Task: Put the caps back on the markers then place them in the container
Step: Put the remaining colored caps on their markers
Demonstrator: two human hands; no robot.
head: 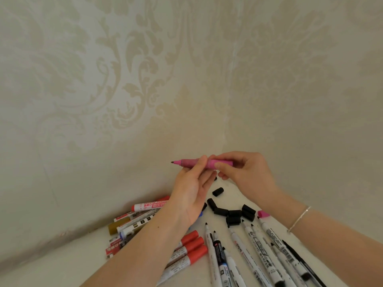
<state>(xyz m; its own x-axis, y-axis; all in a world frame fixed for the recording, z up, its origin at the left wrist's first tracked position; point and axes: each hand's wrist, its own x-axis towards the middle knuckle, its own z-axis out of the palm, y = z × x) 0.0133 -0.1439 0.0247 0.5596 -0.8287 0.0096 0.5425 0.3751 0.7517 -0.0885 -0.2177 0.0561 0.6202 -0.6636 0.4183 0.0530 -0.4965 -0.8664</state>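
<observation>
Head view: I see both hands holding the pink marker (204, 163) level above the worktop's far corner — left hand (191, 189) loosely, right hand (244, 172) pinching, nib bare for the pink cap (262, 213) near the right edge.

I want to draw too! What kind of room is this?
Probably a room in a home: patterned damask wallpaper meets in a corner, above a white table strewn with markers.

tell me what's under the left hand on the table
Under the left hand lie capped red markers, a blue bit and a black cap at its edge; anything directly beneath the palm is covered.
</observation>
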